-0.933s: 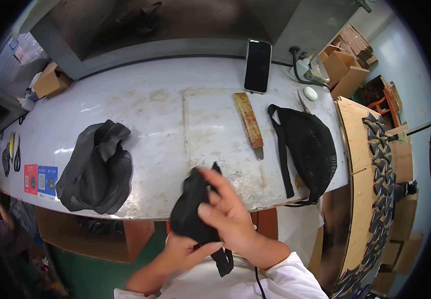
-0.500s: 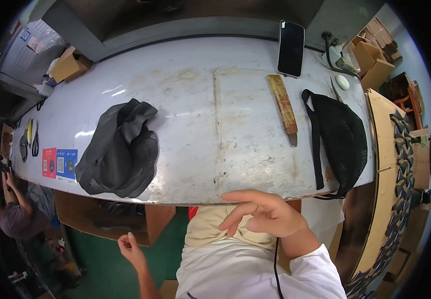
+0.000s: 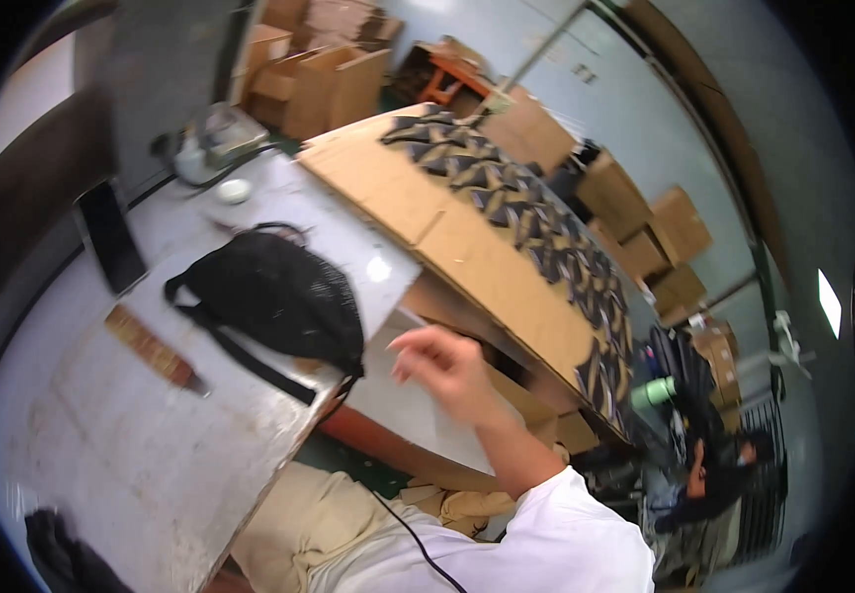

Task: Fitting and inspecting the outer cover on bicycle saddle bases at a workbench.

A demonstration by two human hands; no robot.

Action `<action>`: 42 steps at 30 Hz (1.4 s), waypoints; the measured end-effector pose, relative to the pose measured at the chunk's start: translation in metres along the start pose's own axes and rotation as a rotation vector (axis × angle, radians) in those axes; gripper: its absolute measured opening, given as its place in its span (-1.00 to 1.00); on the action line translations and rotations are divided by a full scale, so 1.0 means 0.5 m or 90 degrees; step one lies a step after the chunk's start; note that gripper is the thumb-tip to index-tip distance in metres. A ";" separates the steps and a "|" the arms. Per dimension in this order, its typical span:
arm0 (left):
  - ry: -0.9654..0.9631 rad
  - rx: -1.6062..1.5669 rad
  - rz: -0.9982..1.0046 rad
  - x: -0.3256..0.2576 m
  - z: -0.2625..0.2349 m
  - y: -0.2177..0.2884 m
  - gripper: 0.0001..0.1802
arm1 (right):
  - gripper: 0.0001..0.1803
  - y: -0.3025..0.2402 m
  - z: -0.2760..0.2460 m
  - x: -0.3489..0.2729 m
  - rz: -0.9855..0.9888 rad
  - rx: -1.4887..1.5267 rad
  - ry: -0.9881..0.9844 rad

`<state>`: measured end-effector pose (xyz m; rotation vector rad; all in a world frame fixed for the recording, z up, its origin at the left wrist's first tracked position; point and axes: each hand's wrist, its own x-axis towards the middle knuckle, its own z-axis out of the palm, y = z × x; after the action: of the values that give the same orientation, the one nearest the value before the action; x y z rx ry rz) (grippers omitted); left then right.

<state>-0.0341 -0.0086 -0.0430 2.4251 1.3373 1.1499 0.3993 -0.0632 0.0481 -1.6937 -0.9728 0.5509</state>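
Note:
My right hand (image 3: 444, 374) hangs in the air just past the front right of the table, fingers loosely bent and apart, with nothing in it. Nearest to it lies a black mesh bag with straps (image 3: 274, 296) on the table. Left of the bag is a flat wooden-handled blade tool (image 3: 156, 348), its metal tip pointing toward me. My left hand is out of view. A dark folded sheet-like piece (image 3: 67, 555) shows only partly at the lower left. The picture is somewhat smeared by motion.
A phone (image 3: 111, 237) stands near the back of the table, with a small white oval item (image 3: 234, 191) beyond the bag. To the right, a long wooden board (image 3: 418, 212) bears rows of dark pointed pieces (image 3: 507, 203). Cardboard boxes (image 3: 605, 193) and another person (image 3: 724, 484) are farther off.
The view has swung to the right, bringing the board and boxes into the middle. My right hand has moved right, past the bag, and my left hand has left the picture.

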 end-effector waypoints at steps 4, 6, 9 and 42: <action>-0.017 -0.243 0.185 0.122 0.033 0.043 -0.72 | -0.82 0.093 -0.315 -0.062 0.056 -0.312 0.355; -0.044 -0.268 0.225 0.131 0.040 0.039 -0.73 | -0.79 0.116 -0.456 -0.132 0.080 -0.674 0.445; -0.094 -0.277 0.179 0.156 0.030 0.054 -0.77 | -0.77 0.145 -0.603 -0.268 0.373 -0.887 0.493; -0.006 -0.299 0.094 0.172 0.052 0.019 -0.81 | -0.78 -0.057 0.032 0.037 0.094 0.549 -0.101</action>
<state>0.0167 0.0581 -0.0093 2.1999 0.7802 1.3089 0.3882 -0.0359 0.0714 -0.9506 -0.5763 1.0370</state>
